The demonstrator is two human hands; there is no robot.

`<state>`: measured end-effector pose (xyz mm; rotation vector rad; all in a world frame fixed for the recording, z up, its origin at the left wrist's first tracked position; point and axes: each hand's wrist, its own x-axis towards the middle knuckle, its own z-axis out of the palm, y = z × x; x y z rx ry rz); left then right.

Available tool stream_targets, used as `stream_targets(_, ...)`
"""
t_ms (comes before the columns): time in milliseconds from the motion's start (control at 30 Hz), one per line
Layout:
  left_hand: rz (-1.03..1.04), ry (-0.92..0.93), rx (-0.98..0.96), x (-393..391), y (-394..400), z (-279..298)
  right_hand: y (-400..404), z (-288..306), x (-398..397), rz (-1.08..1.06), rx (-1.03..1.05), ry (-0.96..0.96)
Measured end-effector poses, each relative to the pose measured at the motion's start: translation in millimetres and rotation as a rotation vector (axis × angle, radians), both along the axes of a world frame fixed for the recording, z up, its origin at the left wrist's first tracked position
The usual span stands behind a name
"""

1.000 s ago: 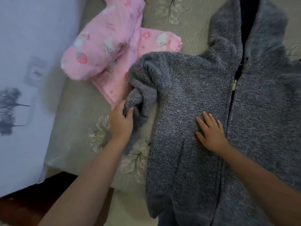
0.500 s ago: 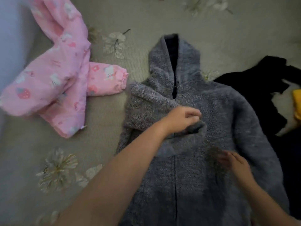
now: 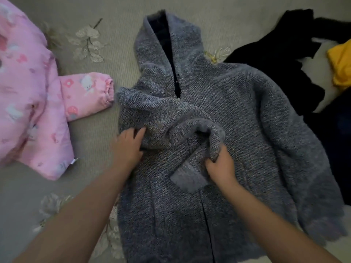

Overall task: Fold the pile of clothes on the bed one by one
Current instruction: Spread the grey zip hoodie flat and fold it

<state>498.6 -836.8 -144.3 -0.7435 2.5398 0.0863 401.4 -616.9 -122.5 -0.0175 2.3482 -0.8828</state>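
Grey nubbly knit hoodie (image 3: 237, 114), its sleeve gripped by right hand (image 3: 220, 166).

Hoodie (image 3: 237, 114) flat on bed (image 3: 117, 14), hood away from person. Jacket (image 3: 28, 103) left of it, dark clothes (image 3: 275, 69) right. Both hands (image 3: 127, 147) (image 3: 221, 166) on folded-in sleeve (image 3: 171, 128).

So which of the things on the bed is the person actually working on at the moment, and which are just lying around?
In hand:
- grey knitted hooded jacket, spread flat
- its folded-in sleeve
- left hand, resting on the sleeve
- right hand, gripping the cuff

Lying about:
- pink printed padded jacket
- black garment
- yellow cloth
- beige flowered bedspread
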Motion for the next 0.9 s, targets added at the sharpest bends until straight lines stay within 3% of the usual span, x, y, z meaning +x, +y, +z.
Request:
stream_targets(133,-0.248,0.201,-0.02,-10,-23,9,5,37,-31,0.277,0.016,0.513)
stream_targets(233,-0.096,0.365,-0.164,12,-41,19,-4,59,-61,0.453,0.061,0.977)
stream_targets(333,-0.009,0.292,-0.245,40,-44,19,-9,52,-71,0.522,0.106,1.136)
stream_targets(400,0.002,0.126,-0.229,48,-32,18,-2,33,-71,0.762,0.272,0.955)
stream_targets(467,0.02,-0.187,-0.084,49,-19,11,15,11,-63,1.078,0.624,0.502)
stream_targets(533,0.019,-0.45,-0.017,40,-20,10,31,-10,-58,1.15,0.771,0.171)
stream_targets(567,0.006,-0.527,0.015,32,-27,14,35,-16,-58,1.117,0.74,0.11)
stream_targets(633,-0.042,-0.543,0.082,15,-44,26,31,-16,-63,1.022,0.592,0.186)
stream_targets(667,-0.056,-0.454,0.068,7,-54,33,25,-12,-68,0.941,0.497,0.262)
stream_targets(767,0.067,0.052,-0.06,-15,-76,46,7,-7,-73,0.746,0.27,0.531)
stream_targets(833,0.099,0.164,-0.068,-18,-87,39,-5,-10,-77,0.736,0.347,0.605)
stream_targets(900,-0.044,0.027,-0.067,-14,-96,28,-11,-12,-87,0.708,0.528,0.497)
